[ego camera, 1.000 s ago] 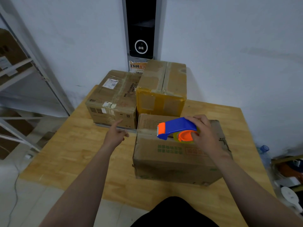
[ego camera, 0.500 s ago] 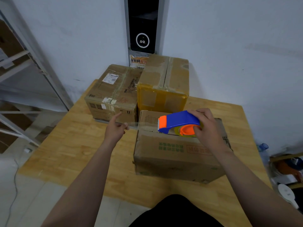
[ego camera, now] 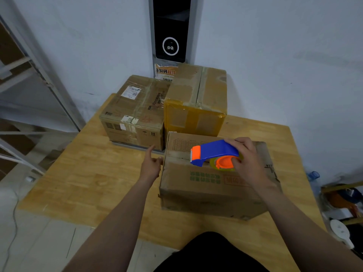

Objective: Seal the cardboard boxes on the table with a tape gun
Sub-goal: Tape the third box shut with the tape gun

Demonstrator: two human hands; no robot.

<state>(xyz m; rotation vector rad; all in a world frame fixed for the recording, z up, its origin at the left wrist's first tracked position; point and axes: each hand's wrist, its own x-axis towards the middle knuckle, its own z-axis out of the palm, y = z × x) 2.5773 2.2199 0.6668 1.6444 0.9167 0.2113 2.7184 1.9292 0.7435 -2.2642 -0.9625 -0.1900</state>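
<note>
Tape gun (ego camera: 215,152) blue, orange nose and hub. Near box (ego camera: 212,185) brown, green print. Far right box (ego camera: 193,118) yellow-taped. Tabletop (ego camera: 98,173) light wood.

Bare forearms, no sleeves visible; black garment (ego camera: 212,252) at the torso

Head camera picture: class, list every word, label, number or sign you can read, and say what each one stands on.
Orange notice on the wall behind the boxes: large Chinese characters, partly hidden, not legible with certainty.
White label on the back left box: too small to read.
Green and red print on the front box: blurred.
Tape gun in the right hand: no text.
</note>
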